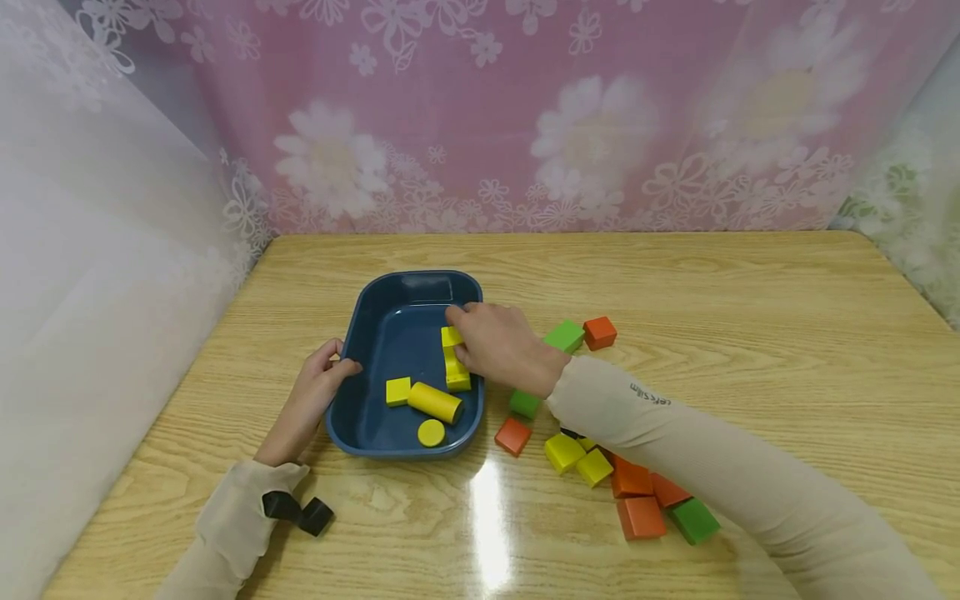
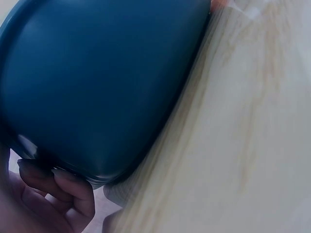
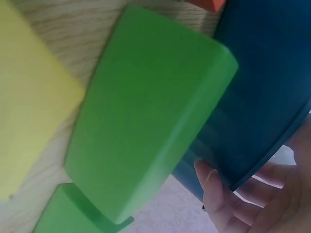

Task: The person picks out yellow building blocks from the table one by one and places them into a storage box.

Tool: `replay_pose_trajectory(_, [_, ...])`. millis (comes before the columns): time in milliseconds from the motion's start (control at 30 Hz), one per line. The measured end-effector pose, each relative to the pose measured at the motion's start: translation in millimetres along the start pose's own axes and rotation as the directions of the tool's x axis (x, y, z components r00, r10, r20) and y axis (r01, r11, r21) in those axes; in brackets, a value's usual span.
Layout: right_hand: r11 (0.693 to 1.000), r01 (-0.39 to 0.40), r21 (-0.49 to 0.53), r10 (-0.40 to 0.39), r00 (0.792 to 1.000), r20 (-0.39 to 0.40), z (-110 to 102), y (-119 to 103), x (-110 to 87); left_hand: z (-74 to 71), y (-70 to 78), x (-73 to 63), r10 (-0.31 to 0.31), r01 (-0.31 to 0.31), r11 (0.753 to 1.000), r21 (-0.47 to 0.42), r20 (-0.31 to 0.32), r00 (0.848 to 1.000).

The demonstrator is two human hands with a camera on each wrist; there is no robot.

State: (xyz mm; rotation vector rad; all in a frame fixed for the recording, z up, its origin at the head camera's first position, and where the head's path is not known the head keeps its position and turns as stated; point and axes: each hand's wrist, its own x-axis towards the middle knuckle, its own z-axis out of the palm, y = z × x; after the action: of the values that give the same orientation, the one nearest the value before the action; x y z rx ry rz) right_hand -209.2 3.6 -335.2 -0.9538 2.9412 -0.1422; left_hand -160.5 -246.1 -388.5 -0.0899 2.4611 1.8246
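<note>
A dark blue plastic basin [image 1: 405,283] stands on the table. My left hand [image 1: 318,383] grips its left rim, the thumb over the edge and the fingers outside; the left wrist view shows those curled fingers [image 2: 73,194] against the basin's wall. Reaching over the right rim, my right hand [image 1: 502,337] pinches a yellow block [image 1: 450,337] between thumb and forefinger, partly hidden by the hand. Just below it another yellow block [image 1: 457,379] lies along the right wall. Also inside are a yellow cube [image 1: 398,392], a yellow cylinder [image 1: 435,403] and a yellow disc [image 1: 431,432].
Right of the basin lie green blocks [image 1: 565,336], red blocks [image 1: 600,332] and yellow blocks [image 1: 564,452], some partly under the right forearm. A large green block [image 3: 150,107] is close to the right wrist. A patterned pink curtain [image 1: 480,125] hangs behind the table.
</note>
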Motion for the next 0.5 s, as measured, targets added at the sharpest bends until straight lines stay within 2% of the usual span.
replay_pose_trajectory(333, [1.000, 0.010, -0.015, -0.010, 1.000, -0.004, -2.3, -0.9, -2.3, 0.3, -0.6, -0.1, -0.012, 0.012, 1.000, -0.019, 0.002, 1.000])
replay_pose_trajectory(500, [1.000, 0.005, 0.016, -0.005, 1.000, -0.005, -3.3, 3.0, -5.2, 0.4, -0.3, 0.3, -0.004, 0.004, 1.000, -0.011, 0.001, 1.000])
